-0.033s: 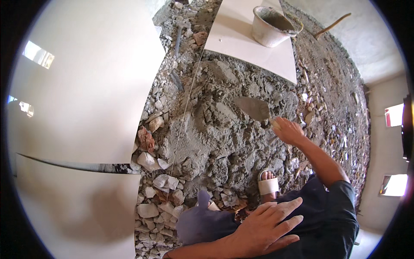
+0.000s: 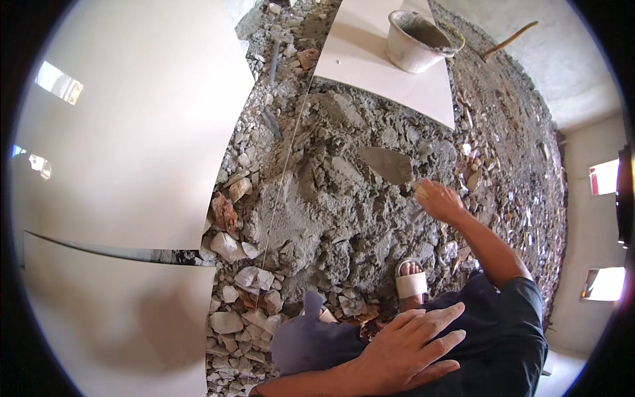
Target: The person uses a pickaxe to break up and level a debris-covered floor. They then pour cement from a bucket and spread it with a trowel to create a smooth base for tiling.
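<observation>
My right hand (image 2: 440, 200) is closed round the handle of a trowel (image 2: 387, 165). The trowel's flat grey blade points left, over a bed of wet mortar (image 2: 331, 198); whether it presses into the surface I cannot tell. Low in the view, my left hand (image 2: 410, 347) holds nothing. Its fingers are stretched out and spread above my dark trousers, near my bent knee (image 2: 307, 344). A thin string (image 2: 283, 178) runs along the left side of the mortar.
Large glossy pale tiles (image 2: 132, 145) cover the left side. Beyond the mortar, another tile (image 2: 357, 49) bears a mortar-smeared bucket (image 2: 413, 53). Broken stones (image 2: 228, 322) line the string, and rubble (image 2: 509, 172) spreads toward the right wall (image 2: 579, 231). My sandalled foot (image 2: 411, 284) stands at the near edge.
</observation>
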A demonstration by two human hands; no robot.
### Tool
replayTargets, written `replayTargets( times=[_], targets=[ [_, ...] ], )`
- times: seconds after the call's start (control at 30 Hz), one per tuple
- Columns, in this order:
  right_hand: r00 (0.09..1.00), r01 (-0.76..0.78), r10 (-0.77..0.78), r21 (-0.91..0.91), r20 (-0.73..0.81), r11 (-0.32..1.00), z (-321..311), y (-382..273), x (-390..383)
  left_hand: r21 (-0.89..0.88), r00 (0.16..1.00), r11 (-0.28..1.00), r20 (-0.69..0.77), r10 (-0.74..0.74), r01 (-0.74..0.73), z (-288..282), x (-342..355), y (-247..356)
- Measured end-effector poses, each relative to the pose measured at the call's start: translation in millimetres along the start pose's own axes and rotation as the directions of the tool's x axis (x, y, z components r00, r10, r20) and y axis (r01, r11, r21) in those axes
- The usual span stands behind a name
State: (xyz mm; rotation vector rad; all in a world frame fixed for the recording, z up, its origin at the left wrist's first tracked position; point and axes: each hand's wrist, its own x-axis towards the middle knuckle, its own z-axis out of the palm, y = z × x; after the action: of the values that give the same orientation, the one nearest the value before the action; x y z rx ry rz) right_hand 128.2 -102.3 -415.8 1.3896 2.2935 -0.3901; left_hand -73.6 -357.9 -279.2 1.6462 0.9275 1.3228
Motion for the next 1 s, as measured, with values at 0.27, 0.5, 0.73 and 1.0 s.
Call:
replayTargets(
  times=[0.27, 0.5, 0.73, 1.0],
  targets=[
    [0.999, -0.008, 0.011, -0.057, 0.048, 0.998, 34.5, 1.6, -13.5, -0.069, 0.998, 0.997, 0.056, 0.027, -0.023, 4.9, -19.2, 11.7],
    [1.000, -0.002, 0.002, -0.013, -0.007, 1.000, -2.5, -0.8, -58.7, -0.145, 0.976, 0.987, 0.194, 0.099, -0.072, 21.1, -17.8, 8.3],
    [0.999, 0.043, -0.044, -0.168, -0.004, 0.985, -53.2, -49.0, -34.2, 0.002, 0.976, 0.999, 0.214, 0.042, -0.044, 20.2, -28.3, 24.5],
    [0.986, 0.147, -0.124, -0.233, 0.113, 0.961, -49.2, -71.8, 12.6, 0.164, 0.998, 0.986, 0.056, 0.016, -0.025, 34.9, -34.8, 47.0]
  ],
)
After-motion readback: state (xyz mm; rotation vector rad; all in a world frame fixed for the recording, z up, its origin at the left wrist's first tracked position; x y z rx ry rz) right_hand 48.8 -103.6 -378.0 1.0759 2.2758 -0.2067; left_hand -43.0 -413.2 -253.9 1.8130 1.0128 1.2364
